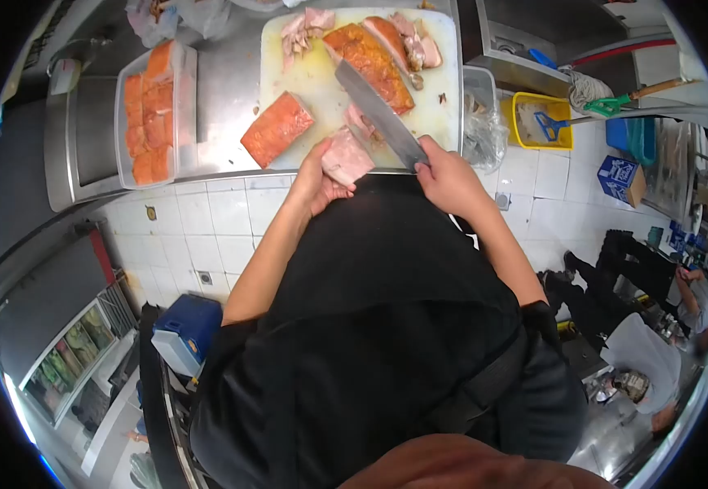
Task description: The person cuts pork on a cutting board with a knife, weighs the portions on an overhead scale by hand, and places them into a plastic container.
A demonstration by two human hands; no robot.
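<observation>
My left hand (319, 181) is closed around a pale pink block of meat (347, 158) at the near edge of the white cutting board (281, 81). In my right hand (452, 177) is the handle of a large knife (382, 118). Its wide blade points forward and left across the board, its tip by a big browned slab of meat (370, 61). A reddish-orange skinned block of meat (277, 129) lies to the left, apart from my left hand. Small pink scraps (360, 122) lie between the held meat and the blade. Trimmed pieces (301, 33) sit at the board's far left.
A clear plastic tub (186, 106) with several orange-skinned meat blocks stands left on the steel counter (228, 73). Right of the board is a bin with clear plastic bags (484, 130). A yellow bucket (540, 122) and mops stand beyond. Other people (647, 359) are at the lower right.
</observation>
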